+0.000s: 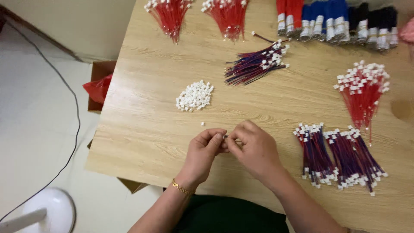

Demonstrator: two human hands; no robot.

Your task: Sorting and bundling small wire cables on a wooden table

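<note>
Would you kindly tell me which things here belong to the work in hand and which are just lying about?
In use: left hand and right hand pinching a small piece; white connector pile; red-and-blue wire bundles.

Lying about: cardboard box with red bag; black cable; white fan base.

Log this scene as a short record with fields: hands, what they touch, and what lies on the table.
left hand: fingertips pinched, meeting the right hand over the table
right hand: fingertips pinched on a small piece, too small to identify
table: light wood
white connectors: loose pile beyond the hands
stray connector: alone, between pile and hands
blue-red wires: bundle beyond the pile
finished bundles: right of the hands, side by side
red wires: fanned bunch, far right
bracelet: gold, left wrist
</note>
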